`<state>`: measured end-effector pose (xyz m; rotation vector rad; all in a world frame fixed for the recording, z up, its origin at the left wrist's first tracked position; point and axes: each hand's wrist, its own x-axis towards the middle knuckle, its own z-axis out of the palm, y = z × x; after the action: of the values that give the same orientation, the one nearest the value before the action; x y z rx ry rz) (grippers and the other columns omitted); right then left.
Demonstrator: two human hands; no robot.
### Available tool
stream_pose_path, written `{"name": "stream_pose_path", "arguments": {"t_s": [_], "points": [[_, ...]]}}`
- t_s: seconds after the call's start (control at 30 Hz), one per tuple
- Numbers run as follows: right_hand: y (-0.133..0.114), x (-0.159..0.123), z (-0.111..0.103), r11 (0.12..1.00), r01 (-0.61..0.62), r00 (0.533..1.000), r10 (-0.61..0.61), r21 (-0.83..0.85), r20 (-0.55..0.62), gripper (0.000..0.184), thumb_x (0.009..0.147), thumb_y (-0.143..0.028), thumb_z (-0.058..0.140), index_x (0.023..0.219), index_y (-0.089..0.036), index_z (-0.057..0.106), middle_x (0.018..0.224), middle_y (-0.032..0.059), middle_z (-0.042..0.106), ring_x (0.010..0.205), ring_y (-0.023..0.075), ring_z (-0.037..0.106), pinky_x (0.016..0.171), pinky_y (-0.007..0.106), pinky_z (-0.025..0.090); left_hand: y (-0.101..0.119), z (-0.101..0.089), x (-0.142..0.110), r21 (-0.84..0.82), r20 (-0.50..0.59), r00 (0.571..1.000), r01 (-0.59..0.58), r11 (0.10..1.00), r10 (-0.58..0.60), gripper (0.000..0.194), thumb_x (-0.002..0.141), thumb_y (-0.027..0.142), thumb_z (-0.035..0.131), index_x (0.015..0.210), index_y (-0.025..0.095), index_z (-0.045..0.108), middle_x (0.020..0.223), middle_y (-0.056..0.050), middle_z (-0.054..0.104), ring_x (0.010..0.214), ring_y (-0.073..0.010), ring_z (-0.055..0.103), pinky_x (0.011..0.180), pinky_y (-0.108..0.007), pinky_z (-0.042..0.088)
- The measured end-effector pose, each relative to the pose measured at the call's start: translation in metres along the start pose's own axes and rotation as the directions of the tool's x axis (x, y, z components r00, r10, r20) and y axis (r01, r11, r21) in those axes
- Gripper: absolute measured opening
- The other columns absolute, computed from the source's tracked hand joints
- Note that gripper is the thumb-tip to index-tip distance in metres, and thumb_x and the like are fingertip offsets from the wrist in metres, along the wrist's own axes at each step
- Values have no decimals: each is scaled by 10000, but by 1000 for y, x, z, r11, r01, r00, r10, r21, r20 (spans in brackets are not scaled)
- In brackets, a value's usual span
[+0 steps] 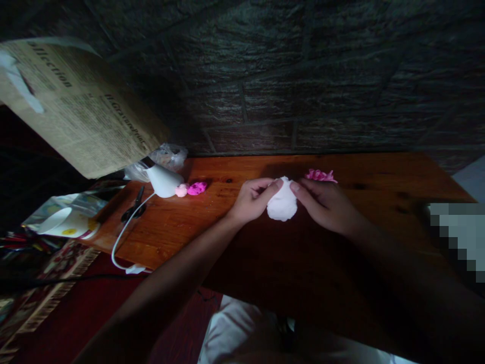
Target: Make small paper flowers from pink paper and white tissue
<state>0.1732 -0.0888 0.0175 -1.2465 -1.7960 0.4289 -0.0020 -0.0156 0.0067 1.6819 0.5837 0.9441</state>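
Note:
A flattened, pale white piece of what looks like soft clay (pixel 282 203) hangs between my two hands over the wooden table. My left hand (pixel 253 198) pinches its upper left edge between thumb and fingers. On the other side, my right hand (pixel 320 201) grips the upper right edge, the thumb resting on the front. Just behind my right hand sits a ruffled pink flower-like piece (pixel 321 175), partly hidden by that hand. To the left lie a light pink lump (pixel 182 190) and a bright magenta lump (pixel 197 188), side by side.
A white lamp base (pixel 165 181) with a newsprint-patterned paper shade (pixel 83 108) stands at left, its white cable (pixel 120 237) crossing the table edge. Black scissors (pixel 134 208) and a paper cup (pixel 68 222) lie nearby. A dark stone-patterned wall (pixel 265 76) rises behind the table (pixel 227 169).

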Motion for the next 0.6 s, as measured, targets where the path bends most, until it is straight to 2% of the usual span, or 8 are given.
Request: {"name": "stream_pose_path", "arguments": {"t_s": [0.2, 0.33, 0.47, 0.6], "points": [[-2, -1, 1, 998, -34, 999, 32, 57, 39, 473, 993, -581, 462, 694, -221, 525, 604, -18, 545, 565, 134, 499, 544, 287, 362, -1, 1, -1, 9, -11, 1000, -22, 1000, 22, 491, 802, 623, 700, 734, 138, 729, 640, -12, 645, 559, -77, 517, 506, -198, 390], [-1, 1, 0, 999, -36, 999, 36, 11, 3, 453, 994, -548, 468, 684, -222, 520, 598, -13, 540, 568, 140, 490, 553, 297, 361, -1, 1, 1, -41, -1, 1000, -28, 999, 28, 481, 808, 616, 700, 726, 142, 711, 630, 3, 633, 561, -71, 515, 533, -195, 407], [0, 2, -3, 997, -38, 999, 37, -61, -30, 421, 999, -483, 472, 666, -227, 497, 575, -11, 525, 551, 143, 481, 560, 307, 352, -1, -1, 3, -92, -13, 1000, -7, 996, 6, 439, 796, 592, 727, 855, 158, 747, 738, -12, 699, 646, -93, 587, 609, -210, 456], [-1, 1, -3, 998, -43, 999, 42, -43, -23, 402, 990, -445, 493, 652, -227, 495, 551, -21, 507, 523, 135, 462, 526, 297, 339, -1, -1, 4, -138, -1, 999, 41, 990, -42, 424, 758, 560, 775, 930, 172, 766, 830, -29, 739, 707, -107, 624, 649, -220, 471]]}}
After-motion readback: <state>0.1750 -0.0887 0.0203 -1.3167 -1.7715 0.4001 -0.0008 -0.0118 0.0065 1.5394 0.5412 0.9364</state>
